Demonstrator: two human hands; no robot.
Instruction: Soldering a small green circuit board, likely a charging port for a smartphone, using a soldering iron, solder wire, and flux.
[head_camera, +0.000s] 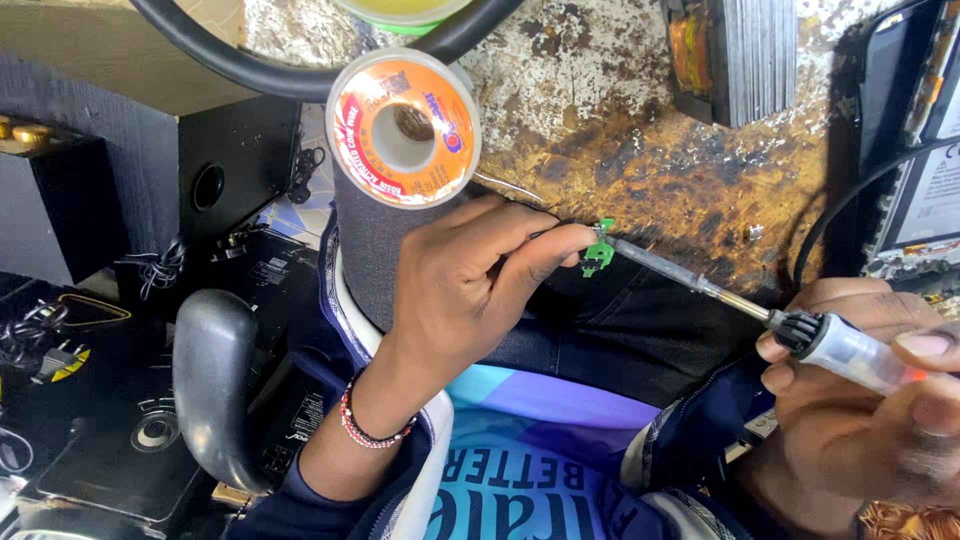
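Observation:
My left hand pinches a small green circuit piece between thumb and forefinger, at the near edge of a stained, rusty workbench. A thin solder wire runs from near my fingers toward a large solder spool standing beside my wrist. My right hand grips a soldering iron with a clear handle; its metal tip touches the green piece from the right.
A black cable arcs across the top. Black speakers and boxes sit at left, with a grey chair armrest below. A transformer block stands at the back, phones and boards at right.

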